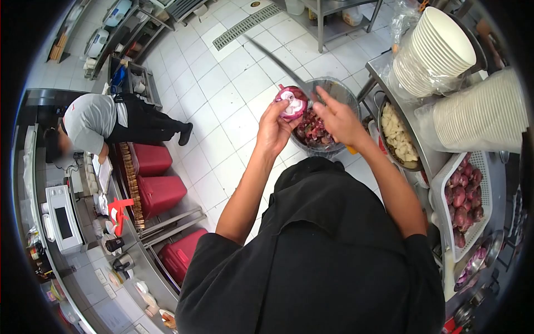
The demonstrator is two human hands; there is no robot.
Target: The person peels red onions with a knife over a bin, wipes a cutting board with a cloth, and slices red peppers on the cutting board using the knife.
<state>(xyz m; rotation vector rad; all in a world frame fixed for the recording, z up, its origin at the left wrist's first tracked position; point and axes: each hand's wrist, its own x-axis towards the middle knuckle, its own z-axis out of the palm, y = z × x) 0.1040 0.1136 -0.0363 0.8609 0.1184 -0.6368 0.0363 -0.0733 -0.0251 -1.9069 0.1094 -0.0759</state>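
My left hand (pixel 272 125) is closed around a red onion (pixel 293 103), its cut white-and-purple face showing. In my right hand (pixel 340 119) is a long knife (pixel 278 64), whose blade points up and to the left, away from me. The knife's lower blade is close beside the onion; whether they touch I cannot tell. Beneath both hands stands a bin lined with clear plastic (pixel 346 89), holding dark red onion skins and scraps (pixel 314 132). A bit of yellow (pixel 351 150) shows below my right palm.
At my right, a metal counter bears a white basket (pixel 483 189) of red onions (pixel 463 195), a pan of pale peeled pieces (pixel 396 133) and stacked white tubs (pixel 439 44). Red bins (pixel 161 195) line the left counter, where another person (pixel 105 119) bends over. A floor drain (pixel 247 26) lies ahead.
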